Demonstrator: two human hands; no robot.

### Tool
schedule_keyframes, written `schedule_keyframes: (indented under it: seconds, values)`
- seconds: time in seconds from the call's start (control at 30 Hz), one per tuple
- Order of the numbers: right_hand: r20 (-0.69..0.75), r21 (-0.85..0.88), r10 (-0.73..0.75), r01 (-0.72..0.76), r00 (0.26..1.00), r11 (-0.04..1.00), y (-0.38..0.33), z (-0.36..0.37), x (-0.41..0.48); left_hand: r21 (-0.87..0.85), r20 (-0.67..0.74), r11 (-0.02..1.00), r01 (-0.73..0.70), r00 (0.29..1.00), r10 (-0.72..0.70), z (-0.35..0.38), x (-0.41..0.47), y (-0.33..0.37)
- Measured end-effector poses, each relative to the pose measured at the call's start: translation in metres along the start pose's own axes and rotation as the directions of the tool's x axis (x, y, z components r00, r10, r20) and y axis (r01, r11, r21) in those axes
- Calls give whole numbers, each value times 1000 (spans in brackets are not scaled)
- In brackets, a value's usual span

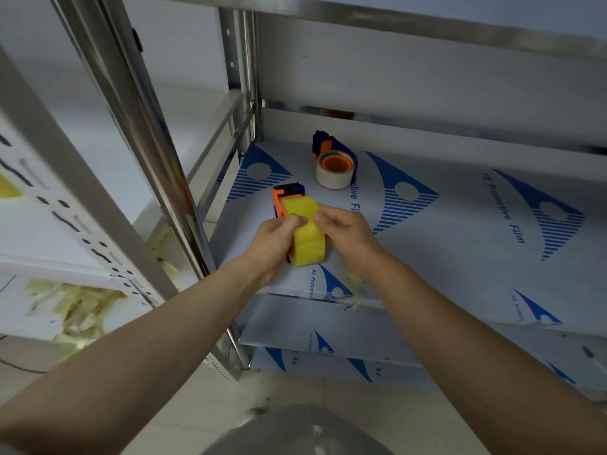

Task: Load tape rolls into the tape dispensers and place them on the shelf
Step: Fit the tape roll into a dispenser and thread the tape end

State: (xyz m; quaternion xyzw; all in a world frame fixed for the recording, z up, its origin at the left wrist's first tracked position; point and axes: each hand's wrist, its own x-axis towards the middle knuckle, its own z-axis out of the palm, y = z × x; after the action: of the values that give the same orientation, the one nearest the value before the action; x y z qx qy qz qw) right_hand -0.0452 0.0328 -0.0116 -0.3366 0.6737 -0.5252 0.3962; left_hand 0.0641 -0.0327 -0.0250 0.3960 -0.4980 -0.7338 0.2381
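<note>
Yellow tape roll [307, 236], near shelf [460, 257] edge

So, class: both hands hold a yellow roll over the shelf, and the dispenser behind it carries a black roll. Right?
Not quite. The head view shows the dispenser behind carries a white roll, not black. The left hand and right hand do hold the yellow roll over the shelf.
</note>
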Motion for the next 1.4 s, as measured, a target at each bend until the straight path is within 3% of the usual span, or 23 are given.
schedule_keyframes:
  seconds: [0.1,0.27,0.43,0.67,0.9,1.1,1.23,1.4]
  values:
    - [12,8,-23,23,1000,1000,2,-10,-6,-4,14,1000,11,1000,-10,7,-3,0]
    - [-14,267,154,-145,988,953,0,-13,-4,103,106,994,-37,994,26,3,-5,-6]
    - [-100,188,171,-150,980,971,-5,-4,5,152,213,986,-67,976,33,-5,-8,-2]
    - [-126,58,90,-83,988,995,0,0,4,31,98,999,-7,995,4,-4,-9,3]
    - [-75,138,-34,44,997,989,21,-6,-20,-63,-8,996,61,998,-62,9,-7,11]
    - [-60,305,170,-144,984,941,2,-9,-13,14,52,999,31,998,-32,4,-13,7]
    - [-98,128,109,-96,989,987,1,-1,-4,39,53,999,17,998,-19,4,-18,6]
    - [2,33,-63,63,998,997,12,-7,-14,30,11,1000,-5,1000,5,8,-13,6]
